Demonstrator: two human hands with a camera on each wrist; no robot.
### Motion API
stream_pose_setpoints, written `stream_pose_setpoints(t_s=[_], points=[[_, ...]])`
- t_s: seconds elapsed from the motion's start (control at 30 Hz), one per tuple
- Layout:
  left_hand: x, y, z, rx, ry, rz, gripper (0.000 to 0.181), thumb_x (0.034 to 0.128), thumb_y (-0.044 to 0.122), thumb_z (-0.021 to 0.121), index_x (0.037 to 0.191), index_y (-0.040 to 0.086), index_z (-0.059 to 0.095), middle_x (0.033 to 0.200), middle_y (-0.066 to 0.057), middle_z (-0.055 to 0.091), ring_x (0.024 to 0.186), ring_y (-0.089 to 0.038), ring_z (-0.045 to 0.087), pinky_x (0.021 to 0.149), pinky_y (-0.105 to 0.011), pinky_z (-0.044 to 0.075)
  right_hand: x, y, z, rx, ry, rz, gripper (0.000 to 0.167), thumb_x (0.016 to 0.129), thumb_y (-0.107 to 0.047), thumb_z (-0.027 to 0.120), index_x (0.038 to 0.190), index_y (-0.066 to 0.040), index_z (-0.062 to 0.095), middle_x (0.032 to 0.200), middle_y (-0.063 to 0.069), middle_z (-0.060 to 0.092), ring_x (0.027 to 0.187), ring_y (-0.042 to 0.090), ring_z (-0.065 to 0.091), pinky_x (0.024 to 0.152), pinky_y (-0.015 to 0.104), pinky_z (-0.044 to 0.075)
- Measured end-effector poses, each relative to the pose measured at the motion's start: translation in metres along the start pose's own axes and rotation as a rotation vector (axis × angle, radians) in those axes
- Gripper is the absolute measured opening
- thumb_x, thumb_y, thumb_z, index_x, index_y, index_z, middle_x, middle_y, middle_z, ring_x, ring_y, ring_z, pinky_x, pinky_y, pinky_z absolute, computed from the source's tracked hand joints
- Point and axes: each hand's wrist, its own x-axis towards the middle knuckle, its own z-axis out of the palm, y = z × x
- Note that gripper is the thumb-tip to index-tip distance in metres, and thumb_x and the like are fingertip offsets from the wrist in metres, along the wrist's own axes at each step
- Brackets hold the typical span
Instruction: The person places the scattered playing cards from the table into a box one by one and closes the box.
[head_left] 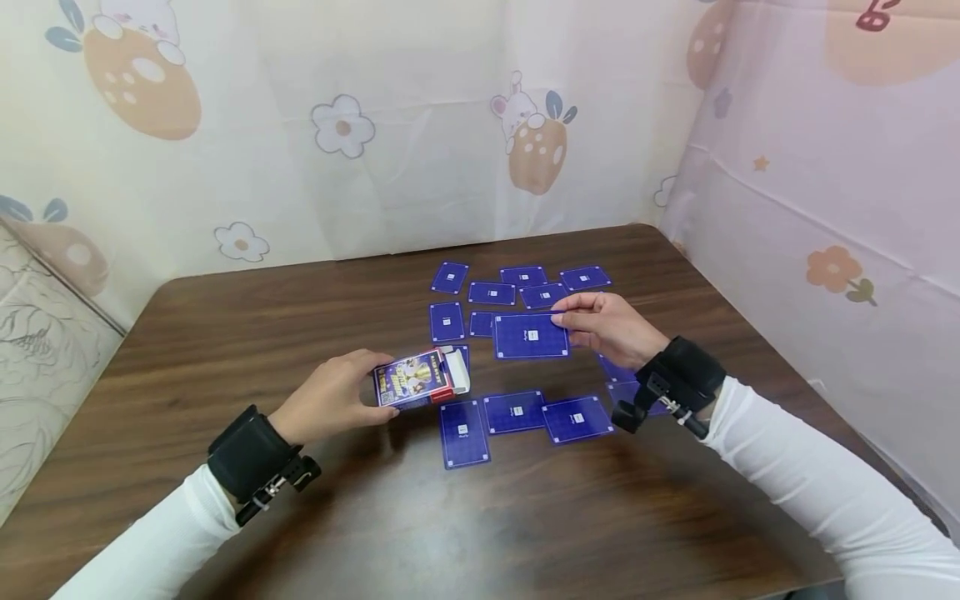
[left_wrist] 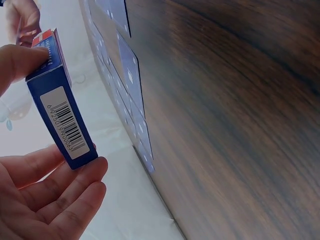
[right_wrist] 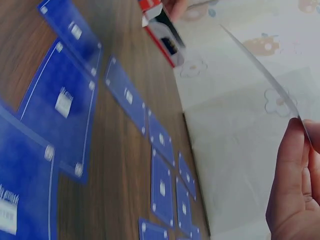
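Observation:
In the head view my left hand (head_left: 330, 398) grips a small blue and red card box (head_left: 411, 379) between thumb and fingers, its white flap standing open toward the right. The box's end with a barcode label (left_wrist: 65, 125) faces the left wrist camera. My right hand (head_left: 611, 329) pinches a blue card (head_left: 531, 336) at its right edge, raised over the others. From the right wrist the same card (right_wrist: 270, 77) appears nearly edge-on, slightly bowed. Whether the box holds any cards is unclear.
Several blue cards lie face down on the dark wooden table (head_left: 300, 333), some at the back (head_left: 522, 276), others toward the front (head_left: 465, 435). A few are partly hidden under the right wrist and the held card. Patterned cloth (head_left: 420, 175) hangs behind and to the right.

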Motion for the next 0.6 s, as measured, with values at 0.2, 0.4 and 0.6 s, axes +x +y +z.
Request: stream_pose_setpoints(t_s=[0.2, 0.4, 0.6], points=[[0.002, 0.002, 0.000, -0.005, -0.002, 0.012, 0.068, 0.0774, 0.033, 0.082, 0.131, 0.001, 0.056, 0.121, -0.016, 0.065, 0.104, -0.030, 0.061, 0.092, -0.048, 0.052, 0.006, -0.001, 0.014, -0.011, -0.022, 0.007, 0.021, 0.097, -0.005, 0.057, 0.088, -0.019, 0.070, 0.083, -0.005, 0.068, 0.073, 0.007, 0.061, 0.070, 0.018, 0.053], [0.003, 0.005, -0.001, -0.014, -0.005, 0.011, 0.068, 0.0773, 0.034, 0.082, 0.132, 0.001, 0.056, 0.121, -0.015, 0.065, 0.103, -0.028, 0.061, 0.092, -0.046, 0.052, 0.014, 0.002, 0.029, -0.030, -0.049, 0.030, 0.016, 0.095, -0.005, 0.059, 0.092, -0.016, 0.069, 0.091, -0.004, 0.068, 0.080, 0.010, 0.061, 0.074, 0.020, 0.054], [0.004, 0.006, -0.003, -0.021, 0.010, 0.044, 0.066, 0.0780, 0.032, 0.081, 0.131, 0.000, 0.057, 0.119, -0.015, 0.065, 0.102, -0.027, 0.062, 0.090, -0.046, 0.052, 0.018, 0.003, 0.036, -0.039, -0.071, 0.029, 0.014, 0.096, -0.003, 0.057, 0.095, -0.012, 0.068, 0.095, -0.001, 0.066, 0.085, 0.014, 0.060, 0.076, 0.022, 0.055]])
